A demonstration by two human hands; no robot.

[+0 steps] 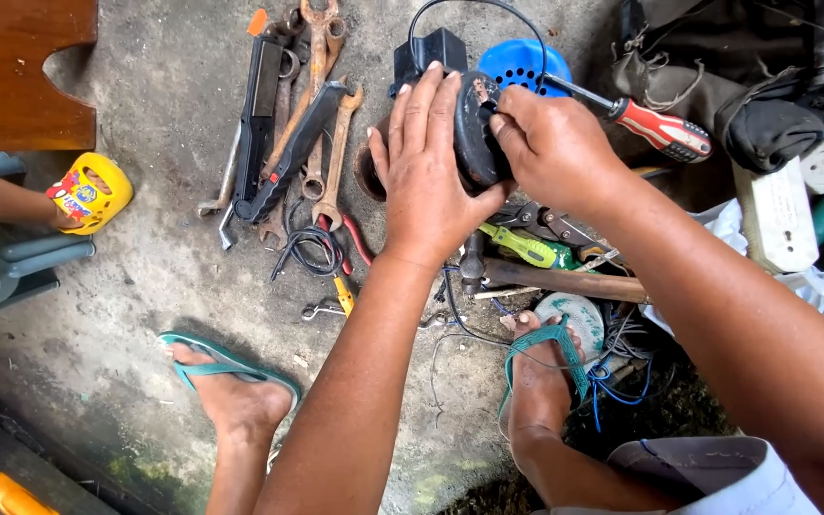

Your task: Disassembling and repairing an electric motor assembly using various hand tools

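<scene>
Head view: one camera looks down at a concrete floor (164, 86) strewn with tools.
Left hand (426, 167): upper centre of the frame, fingers spread flat over the side of a round black motor part (474, 143), cupping it.
Right hand (555, 143): just right of the left one, fingers curled together, thumb and fingertips pinching the top edge of the same black part.
Black motor part: held off the floor between both hands, upper centre; a thin black cable (469, 8) loops up from it.
Blue perforated cap (522, 62): directly behind the hands, near the top edge.
Screwdriver (660, 129): red and white handle, lying just right of the right hand, shaft pointing toward the blue cap.
Wrenches (321, 105): a pile of rusty spanners with a black bar, upper centre-left.
Hammer (555, 279): wooden handle, lying below the hands, beside green-handled pliers (522, 246).
Feet: left foot (231, 391) in a teal sandal at lower centre-left, right foot (541, 377) at lower centre among loose wires.
Left edge: another person's arm by a yellow cup (92, 195), a wooden board (21, 67) above.
</scene>
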